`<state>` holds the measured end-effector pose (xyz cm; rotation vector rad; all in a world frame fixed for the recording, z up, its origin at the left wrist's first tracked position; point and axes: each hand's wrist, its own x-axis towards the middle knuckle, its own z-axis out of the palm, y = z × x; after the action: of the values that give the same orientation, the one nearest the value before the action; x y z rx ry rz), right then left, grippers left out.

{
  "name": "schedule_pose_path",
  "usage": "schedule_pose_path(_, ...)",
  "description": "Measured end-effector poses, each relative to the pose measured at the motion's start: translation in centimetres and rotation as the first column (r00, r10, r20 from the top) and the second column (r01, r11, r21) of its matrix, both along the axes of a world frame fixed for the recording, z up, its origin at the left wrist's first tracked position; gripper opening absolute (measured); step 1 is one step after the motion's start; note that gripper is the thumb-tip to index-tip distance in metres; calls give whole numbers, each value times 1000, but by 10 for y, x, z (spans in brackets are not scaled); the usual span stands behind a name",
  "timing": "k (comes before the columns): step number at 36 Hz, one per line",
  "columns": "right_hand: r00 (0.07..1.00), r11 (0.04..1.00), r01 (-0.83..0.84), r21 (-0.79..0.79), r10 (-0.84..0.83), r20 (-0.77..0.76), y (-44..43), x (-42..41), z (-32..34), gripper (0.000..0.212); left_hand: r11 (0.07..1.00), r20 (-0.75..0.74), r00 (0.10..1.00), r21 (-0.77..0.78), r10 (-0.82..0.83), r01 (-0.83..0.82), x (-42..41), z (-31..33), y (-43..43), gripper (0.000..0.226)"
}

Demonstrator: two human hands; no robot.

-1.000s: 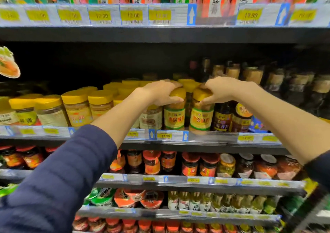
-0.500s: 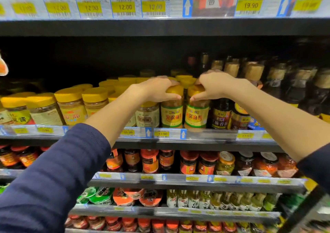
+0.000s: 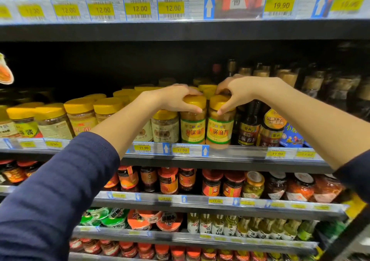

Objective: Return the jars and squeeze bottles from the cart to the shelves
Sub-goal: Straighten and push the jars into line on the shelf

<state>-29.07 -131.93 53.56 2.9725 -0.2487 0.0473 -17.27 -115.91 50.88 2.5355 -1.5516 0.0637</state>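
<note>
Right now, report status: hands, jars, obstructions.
Left hand grips left jar by lid, right hand grips right jar. Both upright at shelf front. Dark bottle close beside right jar.

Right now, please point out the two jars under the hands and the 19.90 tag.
Left jar (image 3: 193, 130), head view, label.
Right jar (image 3: 219, 132), head view, label.
19.90 tag (image 3: 279, 5), head view, yellow field.

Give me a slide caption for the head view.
Left hand and right hand grip the left jar and right jar by their yellow lids on a crowded shelf.

Each hand (image 3: 176, 98) (image 3: 242, 90) grips a shelved jar (image 3: 193, 120) (image 3: 220, 122)
</note>
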Motion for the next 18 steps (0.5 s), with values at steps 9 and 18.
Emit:
schedule_pose_path(9,989,996,87,37,-82,-122,0,12,15,93,995,-115,991,-60,69,-77,10,7,0,73)
schedule_pose_path(18,991,996,51,73,-41,-128,-5,17,16,86,995,-175,980,-7,98,-101,15,12,-2,79)
